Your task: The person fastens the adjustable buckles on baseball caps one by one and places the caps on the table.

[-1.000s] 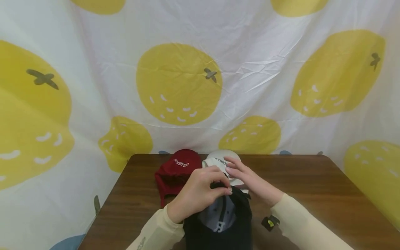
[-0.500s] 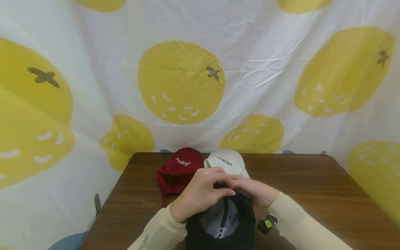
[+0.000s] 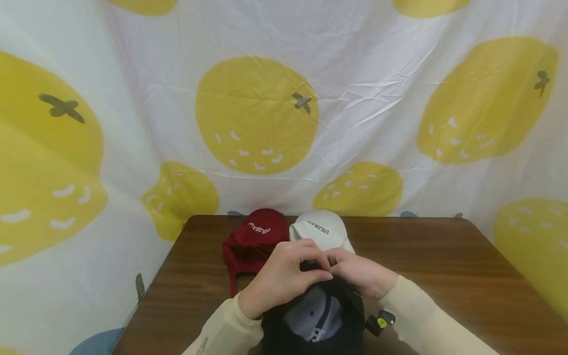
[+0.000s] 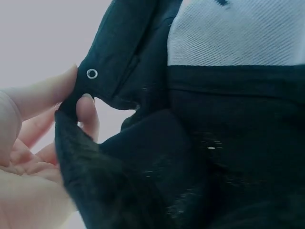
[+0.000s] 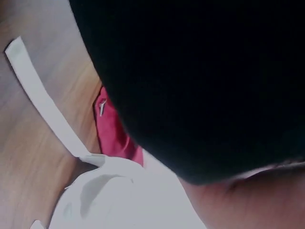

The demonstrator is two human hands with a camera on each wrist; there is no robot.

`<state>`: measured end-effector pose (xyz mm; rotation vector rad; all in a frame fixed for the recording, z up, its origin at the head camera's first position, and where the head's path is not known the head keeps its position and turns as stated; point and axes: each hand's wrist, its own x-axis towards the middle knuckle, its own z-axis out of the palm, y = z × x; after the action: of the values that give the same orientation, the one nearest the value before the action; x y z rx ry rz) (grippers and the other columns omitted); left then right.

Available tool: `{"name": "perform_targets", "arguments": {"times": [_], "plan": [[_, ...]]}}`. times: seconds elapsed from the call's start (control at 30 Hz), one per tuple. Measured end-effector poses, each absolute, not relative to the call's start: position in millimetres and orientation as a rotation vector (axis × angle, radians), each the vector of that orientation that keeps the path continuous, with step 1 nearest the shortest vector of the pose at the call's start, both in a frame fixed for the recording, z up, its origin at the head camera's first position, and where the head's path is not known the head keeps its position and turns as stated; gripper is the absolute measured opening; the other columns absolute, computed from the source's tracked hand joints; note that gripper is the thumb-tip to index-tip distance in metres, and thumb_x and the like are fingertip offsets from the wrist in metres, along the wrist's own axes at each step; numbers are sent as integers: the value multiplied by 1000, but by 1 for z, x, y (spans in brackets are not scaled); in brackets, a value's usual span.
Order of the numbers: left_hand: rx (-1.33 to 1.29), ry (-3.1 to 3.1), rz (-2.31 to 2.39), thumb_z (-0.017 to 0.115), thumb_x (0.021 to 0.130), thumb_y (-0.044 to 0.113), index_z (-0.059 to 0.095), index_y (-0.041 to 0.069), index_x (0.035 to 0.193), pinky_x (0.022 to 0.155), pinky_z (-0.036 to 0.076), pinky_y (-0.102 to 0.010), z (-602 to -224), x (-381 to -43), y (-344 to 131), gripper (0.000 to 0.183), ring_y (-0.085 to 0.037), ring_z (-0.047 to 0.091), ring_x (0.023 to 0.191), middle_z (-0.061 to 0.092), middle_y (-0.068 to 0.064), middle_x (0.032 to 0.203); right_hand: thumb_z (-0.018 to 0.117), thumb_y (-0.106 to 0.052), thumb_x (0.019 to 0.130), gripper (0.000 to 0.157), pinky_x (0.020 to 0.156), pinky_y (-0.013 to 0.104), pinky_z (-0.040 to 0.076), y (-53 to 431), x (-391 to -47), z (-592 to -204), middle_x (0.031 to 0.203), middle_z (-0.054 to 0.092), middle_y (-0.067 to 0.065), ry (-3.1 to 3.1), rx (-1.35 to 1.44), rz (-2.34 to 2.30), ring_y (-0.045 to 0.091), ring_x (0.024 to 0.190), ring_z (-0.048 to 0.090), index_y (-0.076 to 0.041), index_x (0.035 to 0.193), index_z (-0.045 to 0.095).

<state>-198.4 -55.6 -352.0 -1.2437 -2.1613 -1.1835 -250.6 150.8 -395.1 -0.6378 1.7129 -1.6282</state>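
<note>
A black baseball cap (image 3: 284, 333) is held up at the table's front, its grey-lined inside facing me. My left hand (image 3: 286, 276) pinches the edge of its back opening between thumb and fingers. In the left wrist view, a small metal snap (image 4: 92, 73) shows on the dark strap (image 4: 124, 47) beside the pinching fingers. My right hand (image 3: 366, 273) has its fingers curled at the same edge, against the left fingertips; its grip is partly hidden. The cap (image 5: 200, 86) covers most of the right wrist view, with the right hand (image 5: 252, 200) below it.
Behind the hands, a red cap (image 3: 259, 234) and a white cap (image 3: 326, 229) sit side by side on the brown wooden table (image 3: 412, 246). The white cap's loose strap (image 5: 45, 100) extends over the wood. A lemon-print cloth (image 3: 355, 69) hangs behind the table.
My right hand has come down from over the white cap to the black cap's back edge, and its fingers have curled in. The left hand keeps its pinch.
</note>
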Motion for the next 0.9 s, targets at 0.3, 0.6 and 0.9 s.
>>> {"name": "perform_targets", "arguments": {"times": [0.3,0.6,0.9], "plan": [[-1211,-2035,-1262,87,80,19,75,17,90,81,51,-25,-347,-190,-63,16,-8,62,89,66,8,90,61,-13,99,25,87,36,52,152,-243,-368,113,63,15,1780,-655,-1640,26,104,59,1,119,63],[-1152,-1879,-1164,89,77,16,77,16,96,89,48,-30,-343,-184,-67,23,-17,55,113,62,-2,119,64,-13,98,30,86,40,56,169,-243,-339,115,62,20,1850,-674,-1700,30,101,65,4,123,58],[-1047,-1880,-1146,88,80,18,74,15,109,93,48,-36,-344,-191,-69,32,-21,54,117,61,-6,124,66,-15,98,33,78,45,59,203,-248,-301,112,66,19,2088,-557,-1798,31,92,71,1,125,57]]}}
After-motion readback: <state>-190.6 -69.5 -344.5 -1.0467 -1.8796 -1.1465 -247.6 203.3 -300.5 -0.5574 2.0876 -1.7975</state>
